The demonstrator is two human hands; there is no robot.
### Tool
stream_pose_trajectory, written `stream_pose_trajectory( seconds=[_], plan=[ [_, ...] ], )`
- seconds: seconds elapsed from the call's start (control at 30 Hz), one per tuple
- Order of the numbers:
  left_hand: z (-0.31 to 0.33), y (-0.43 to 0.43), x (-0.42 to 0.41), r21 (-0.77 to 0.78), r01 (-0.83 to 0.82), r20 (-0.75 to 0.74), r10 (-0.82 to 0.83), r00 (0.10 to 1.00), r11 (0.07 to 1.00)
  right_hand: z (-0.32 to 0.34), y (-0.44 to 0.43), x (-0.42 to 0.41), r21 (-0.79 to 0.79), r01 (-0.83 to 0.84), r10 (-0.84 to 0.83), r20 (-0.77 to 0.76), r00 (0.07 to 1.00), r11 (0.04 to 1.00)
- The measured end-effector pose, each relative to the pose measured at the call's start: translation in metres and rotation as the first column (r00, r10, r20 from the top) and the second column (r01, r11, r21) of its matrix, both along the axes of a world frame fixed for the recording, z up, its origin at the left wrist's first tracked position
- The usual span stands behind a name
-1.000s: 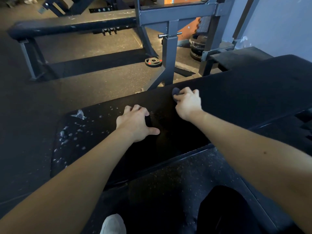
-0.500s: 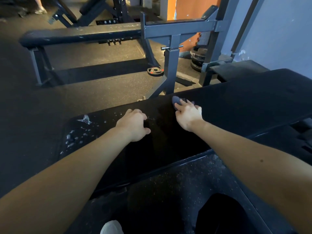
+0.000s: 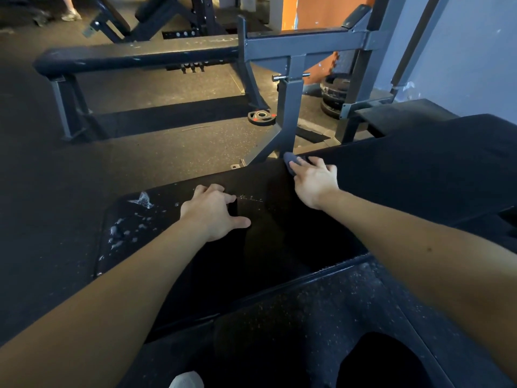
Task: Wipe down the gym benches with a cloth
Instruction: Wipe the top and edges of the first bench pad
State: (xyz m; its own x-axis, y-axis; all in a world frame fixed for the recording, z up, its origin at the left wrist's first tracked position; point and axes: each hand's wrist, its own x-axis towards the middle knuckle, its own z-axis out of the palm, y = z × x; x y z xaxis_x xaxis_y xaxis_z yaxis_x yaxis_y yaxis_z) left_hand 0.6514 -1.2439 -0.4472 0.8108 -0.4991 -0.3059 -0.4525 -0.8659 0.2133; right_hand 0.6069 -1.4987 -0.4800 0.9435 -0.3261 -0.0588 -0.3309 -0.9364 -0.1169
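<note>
Frankly, I could read no lettering anywhere: the small weight plate point(image 3: 261, 116) on the floor showed only red marks, and anything printed on it was too small to tell.

My right hand point(image 3: 314, 182) lay spread, fingers nearly straight, pressing the dark cloth point(image 3: 290, 163) flat against the far edge of the black bench point(image 3: 405, 169). Only a corner of the cloth showed past my fingertips; the rest sat hidden under the hand.

My left hand point(image 3: 215, 212) rested on the same pad, well apart from the right, with fingers bent under and the thumb stuck out sideways. Something dark sat in the gap between thumb and forefinger, and I could not tell whether I gripped anything or it was only shadow.

White flecks point(image 3: 126, 228) dotted the pad's left end. The middle of the pad near me was too dark to make out. A second bench point(image 3: 134, 56) stood beyond, and my pale shoe point(image 3: 186, 380) was cut off at the bottom edge.
</note>
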Motion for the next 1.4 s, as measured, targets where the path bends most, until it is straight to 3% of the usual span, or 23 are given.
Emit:
stream_pose_trajectory(
  seconds=[0.1,0.3,0.47,0.6,0.8,0.87,0.93,1.03,1.13,1.2,1.33,1.4],
  plan=[
    [0.0,0.0,-0.001,0.016,0.008,-0.001,-0.008,1.0,1.0,0.002,0.028,0.014,0.021,-0.034,0.034,-0.022,0.999,0.999],
    [-0.002,0.001,-0.002,0.019,0.009,-0.002,-0.009,1.0,1.0,0.001,0.061,0.016,0.003,-0.279,0.278,-0.054,0.959,0.96],
    [-0.002,0.003,-0.001,0.008,0.021,-0.019,-0.021,1.0,1.0,0.008,-0.003,0.026,-0.057,-0.059,0.055,-0.064,0.996,0.997],
    [-0.005,0.004,0.001,0.001,0.015,-0.016,-0.015,1.0,1.0,0.003,0.009,0.05,-0.047,0.039,-0.041,-0.038,0.998,0.998],
    [-0.005,0.005,0.002,0.005,0.026,-0.013,-0.026,1.0,1.0,-0.003,0.08,0.054,0.013,-0.321,0.321,0.009,0.947,0.947],
    [-0.005,0.005,0.002,0.011,0.027,-0.008,-0.027,1.0,1.0,0.0,0.074,0.051,0.105,-0.357,0.358,0.004,0.934,0.928],
    [-0.006,0.006,0.002,0.005,0.023,-0.011,-0.023,1.0,1.0,0.003,0.046,0.053,0.184,-0.264,0.271,-0.011,0.963,0.947],
    [-0.008,0.006,0.001,-0.004,0.019,0.002,-0.019,1.0,1.0,0.005,0.004,0.059,0.161,-0.045,0.054,-0.053,0.997,0.986],
    [-0.009,0.005,0.001,0.007,0.017,0.011,-0.017,1.0,1.0,0.004,0.013,0.065,0.128,0.001,0.006,-0.052,0.999,0.992],
    [-0.009,0.005,0.001,0.017,0.02,0.007,-0.02,1.0,1.0,0.007,0.038,0.063,0.099,-0.057,0.061,-0.037,0.997,0.993],
    [-0.007,0.006,0.0,0.017,0.027,0.01,-0.027,1.0,1.0,0.01,0.088,0.046,0.055,-0.329,0.333,-0.063,0.941,0.943],
    [-0.008,0.006,-0.001,0.018,0.027,0.017,-0.028,0.999,0.999,0.006,0.088,0.039,0.123,-0.394,0.403,-0.055,0.914,0.911]
  ],
)
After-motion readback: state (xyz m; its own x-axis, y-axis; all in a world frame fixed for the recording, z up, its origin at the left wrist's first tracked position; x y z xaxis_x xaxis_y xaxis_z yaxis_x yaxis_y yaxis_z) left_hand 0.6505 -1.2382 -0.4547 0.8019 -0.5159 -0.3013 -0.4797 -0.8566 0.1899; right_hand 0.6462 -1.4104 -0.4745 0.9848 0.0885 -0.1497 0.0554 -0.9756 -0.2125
